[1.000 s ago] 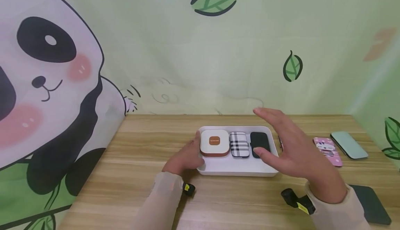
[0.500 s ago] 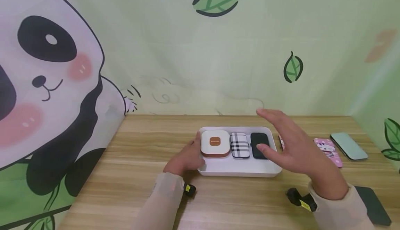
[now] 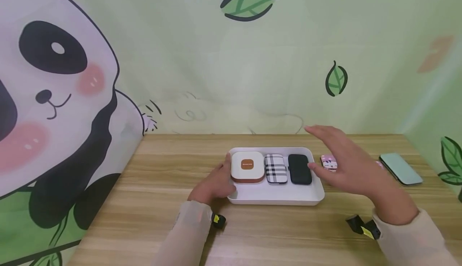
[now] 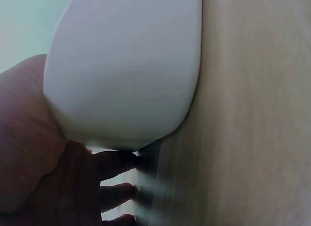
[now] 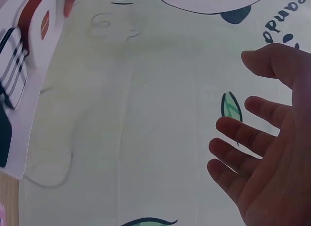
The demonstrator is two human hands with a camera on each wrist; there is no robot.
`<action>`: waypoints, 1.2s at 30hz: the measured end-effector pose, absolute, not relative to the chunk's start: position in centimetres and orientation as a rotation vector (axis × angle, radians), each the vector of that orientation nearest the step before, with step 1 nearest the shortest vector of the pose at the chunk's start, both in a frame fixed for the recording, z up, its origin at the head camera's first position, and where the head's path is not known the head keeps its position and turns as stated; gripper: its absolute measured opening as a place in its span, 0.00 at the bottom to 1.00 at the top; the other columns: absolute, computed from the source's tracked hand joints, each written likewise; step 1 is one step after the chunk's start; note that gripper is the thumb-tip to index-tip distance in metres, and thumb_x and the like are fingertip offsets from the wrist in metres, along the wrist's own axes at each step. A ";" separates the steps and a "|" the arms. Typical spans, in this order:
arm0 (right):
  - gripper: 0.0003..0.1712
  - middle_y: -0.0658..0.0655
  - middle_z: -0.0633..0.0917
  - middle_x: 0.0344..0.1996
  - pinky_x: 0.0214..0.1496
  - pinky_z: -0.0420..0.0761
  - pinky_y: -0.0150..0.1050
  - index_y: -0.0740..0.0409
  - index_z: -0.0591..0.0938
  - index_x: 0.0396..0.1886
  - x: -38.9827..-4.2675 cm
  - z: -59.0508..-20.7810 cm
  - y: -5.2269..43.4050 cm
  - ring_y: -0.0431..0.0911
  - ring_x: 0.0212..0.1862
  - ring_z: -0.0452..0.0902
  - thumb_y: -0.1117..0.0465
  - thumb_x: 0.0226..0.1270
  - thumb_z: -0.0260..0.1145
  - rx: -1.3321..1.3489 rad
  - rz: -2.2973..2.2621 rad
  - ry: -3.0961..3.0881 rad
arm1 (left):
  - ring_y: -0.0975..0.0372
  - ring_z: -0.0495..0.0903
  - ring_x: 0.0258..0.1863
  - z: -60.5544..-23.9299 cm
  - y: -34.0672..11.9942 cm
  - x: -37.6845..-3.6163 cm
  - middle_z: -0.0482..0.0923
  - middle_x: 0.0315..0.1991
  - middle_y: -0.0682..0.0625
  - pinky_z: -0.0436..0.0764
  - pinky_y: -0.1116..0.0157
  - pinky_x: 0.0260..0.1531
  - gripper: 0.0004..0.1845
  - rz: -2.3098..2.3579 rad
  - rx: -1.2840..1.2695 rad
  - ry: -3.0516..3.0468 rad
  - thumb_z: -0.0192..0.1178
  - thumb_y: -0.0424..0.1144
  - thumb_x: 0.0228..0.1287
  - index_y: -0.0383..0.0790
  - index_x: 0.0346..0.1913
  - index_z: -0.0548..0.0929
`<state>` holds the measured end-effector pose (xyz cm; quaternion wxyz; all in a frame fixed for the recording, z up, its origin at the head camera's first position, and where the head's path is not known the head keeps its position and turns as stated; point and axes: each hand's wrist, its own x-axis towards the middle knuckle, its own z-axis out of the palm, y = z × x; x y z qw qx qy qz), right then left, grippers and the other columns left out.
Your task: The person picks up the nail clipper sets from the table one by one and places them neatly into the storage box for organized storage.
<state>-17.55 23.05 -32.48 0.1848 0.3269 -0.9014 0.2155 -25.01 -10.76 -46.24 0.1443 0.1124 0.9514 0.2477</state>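
— Gripping what on the wooden table [image 3: 169,163]?
— Pinching the left end of the white tray [image 3: 276,195] with the left hand [image 3: 214,182]; spreading the right hand [image 3: 348,169] in the air by the right end, grasping nothing.
— Steadying well how?
— Best, probably, pressing lightly, holding the tray level and avoiding any sliding inside.
— Carrying what inside?
— Bearing along the far side, left to right: white-and-brown box [image 3: 247,167], plaid case [image 3: 276,169], black case [image 3: 299,169].

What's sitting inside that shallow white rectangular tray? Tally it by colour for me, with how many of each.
White-topped, brown-sided rounded-square box: 1
Black-and-white checked rectangular case: 1
Plain black rounded rectangular case: 1
Total in the shallow white rectangular tray: 3
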 end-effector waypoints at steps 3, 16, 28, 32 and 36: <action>0.44 0.58 0.73 0.68 0.63 0.72 0.60 0.51 0.67 0.74 -17.5 -32.4 23.7 0.55 0.68 0.67 0.59 0.58 0.73 0.917 0.538 -2.547 | 0.51 0.63 0.72 -46.3 -10.7 -25.0 0.56 0.78 0.38 0.62 0.54 0.72 0.58 0.719 0.313 2.740 0.63 0.37 0.57 0.40 0.81 0.33; 0.39 0.59 0.76 0.63 0.59 0.75 0.60 0.52 0.71 0.70 -16.9 -33.4 27.3 0.58 0.63 0.71 0.56 0.58 0.74 0.866 0.303 -2.676 | 0.51 0.62 0.72 -46.4 -10.8 -24.9 0.54 0.78 0.39 0.61 0.53 0.72 0.57 0.724 0.302 2.723 0.63 0.37 0.59 0.41 0.81 0.34; 0.35 0.57 0.79 0.59 0.57 0.75 0.58 0.52 0.75 0.66 -16.5 -34.9 30.2 0.56 0.60 0.73 0.58 0.56 0.73 0.886 0.192 -2.720 | 0.53 0.65 0.70 -46.4 -10.5 -25.0 0.54 0.79 0.40 0.62 0.53 0.72 0.57 0.718 0.306 2.716 0.63 0.38 0.57 0.41 0.81 0.34; 0.36 0.57 0.79 0.59 0.57 0.76 0.58 0.51 0.75 0.66 -16.0 -35.3 31.2 0.55 0.59 0.75 0.61 0.55 0.71 0.840 0.177 -2.802 | 0.53 0.65 0.70 -46.5 -10.5 -25.0 0.55 0.78 0.39 0.63 0.53 0.72 0.58 0.709 0.314 2.725 0.63 0.38 0.57 0.40 0.81 0.34; 0.37 0.59 0.78 0.59 0.56 0.77 0.60 0.52 0.74 0.68 -15.8 -36.0 32.0 0.57 0.58 0.76 0.59 0.56 0.71 0.811 0.151 -2.881 | 0.53 0.66 0.69 -46.4 -10.5 -25.1 0.54 0.79 0.40 0.63 0.53 0.72 0.57 0.708 0.302 2.734 0.63 0.38 0.58 0.41 0.81 0.34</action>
